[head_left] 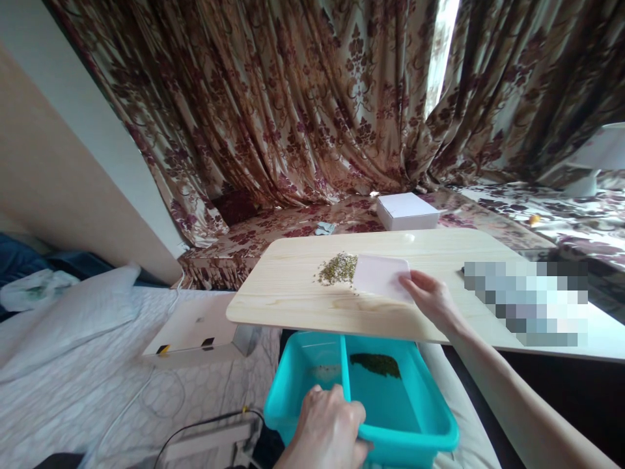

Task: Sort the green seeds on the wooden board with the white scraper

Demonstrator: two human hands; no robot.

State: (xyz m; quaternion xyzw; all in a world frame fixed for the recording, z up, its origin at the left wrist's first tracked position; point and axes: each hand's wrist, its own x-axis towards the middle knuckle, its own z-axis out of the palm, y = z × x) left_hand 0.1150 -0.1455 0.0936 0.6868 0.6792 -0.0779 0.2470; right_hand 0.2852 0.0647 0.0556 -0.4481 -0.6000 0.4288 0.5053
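My right hand (432, 296) pinches the right edge of a flat, pale rectangular sheet (381, 276). The sheet's left edge touches a spread pile of small green and yellowish grains (336, 269) on the wooden tabletop (286, 309). Below the table's near edge, my left hand (329, 426) is closed on the front rim of a turquoise two-compartment tub (415, 440). Dark green grains (375, 365) lie in the tub's right compartment. A few small specks show in its left compartment, partly hidden by my left hand.
A blurred-out object (530, 303) sits on the table's right part. Behind the table, a white box (408, 210) rests on a flowered surface before patterned curtains (317, 98). On the bed at left lie a pale carton (195, 329), a pillow (73, 316) and cables (205, 421).
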